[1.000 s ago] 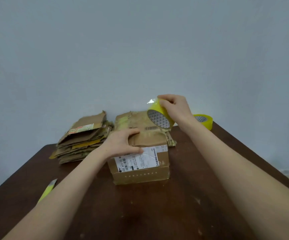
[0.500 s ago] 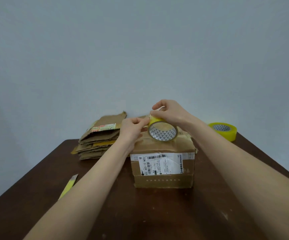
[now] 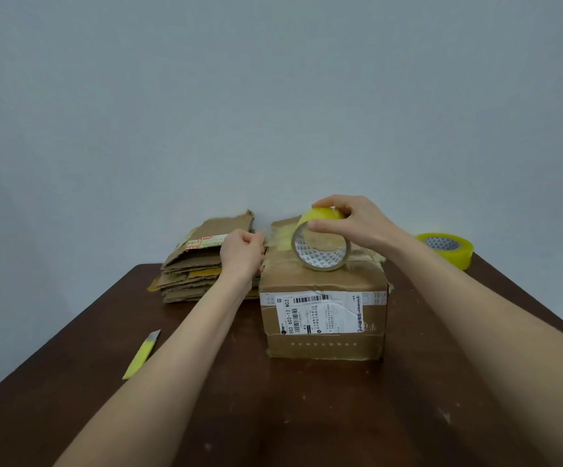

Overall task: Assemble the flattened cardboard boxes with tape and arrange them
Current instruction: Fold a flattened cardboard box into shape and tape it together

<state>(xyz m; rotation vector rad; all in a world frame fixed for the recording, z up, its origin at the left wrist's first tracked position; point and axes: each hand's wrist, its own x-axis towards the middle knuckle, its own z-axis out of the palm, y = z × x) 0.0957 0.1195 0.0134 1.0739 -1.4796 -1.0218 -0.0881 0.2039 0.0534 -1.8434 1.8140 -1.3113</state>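
Observation:
An assembled brown cardboard box (image 3: pixel 323 342) with a white shipping label stands in the middle of the dark wooden table (image 3: pixel 273 416). My right hand (image 3: pixel 354 220) grips a yellow tape roll (image 3: pixel 320 244) standing on edge on the box top. My left hand (image 3: pixel 241 252) is at the box's upper left edge and pinches the free end of the clear tape pulled out from the roll. A stack of flattened cardboard boxes (image 3: pixel 199 261) lies at the back left, just behind my left hand.
A second yellow tape roll (image 3: pixel 445 247) lies flat at the table's back right. A yellow utility knife (image 3: pixel 141 355) lies near the left edge. A plain pale wall stands right behind the table.
My left hand has moved left, away from the roll, drawing a strip of tape across the box top. My right hand keeps the roll on the box.

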